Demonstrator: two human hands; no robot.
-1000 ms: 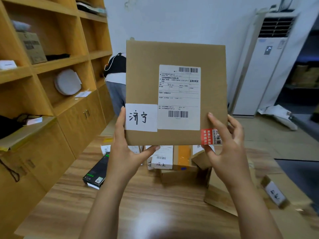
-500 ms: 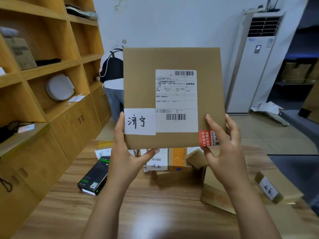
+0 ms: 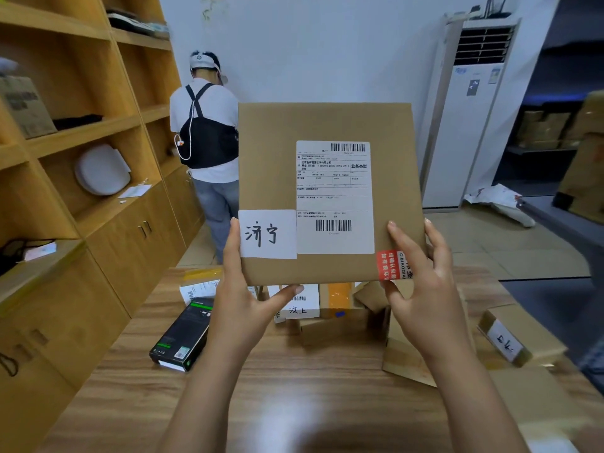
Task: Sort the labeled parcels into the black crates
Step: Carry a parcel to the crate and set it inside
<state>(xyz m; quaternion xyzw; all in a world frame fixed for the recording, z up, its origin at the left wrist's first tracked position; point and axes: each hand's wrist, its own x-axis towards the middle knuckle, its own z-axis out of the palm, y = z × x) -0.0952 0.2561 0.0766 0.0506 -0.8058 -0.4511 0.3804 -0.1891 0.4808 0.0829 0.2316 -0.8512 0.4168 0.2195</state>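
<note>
Wood-grain table (image 3: 294, 397) lies below 2 raised hands. Left hand (image 3: 243, 308) fingers (image 3: 233, 243) clamp the left edge of the brown parcel (image 3: 327, 125), thumb under its bottom edge. Right hand (image 3: 425, 299) fingers (image 3: 438, 243) and thumb pinch its lower right corner beside a red sticker (image 3: 390, 264). It is held upright above the table, handwritten label (image 3: 267, 233) facing the camera. Beneath lie more parcels (image 3: 336, 325) and a black box (image 3: 183, 335).

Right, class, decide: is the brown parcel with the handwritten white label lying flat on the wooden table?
No, the left hand and right hand hold the parcel upright above the table.
</note>
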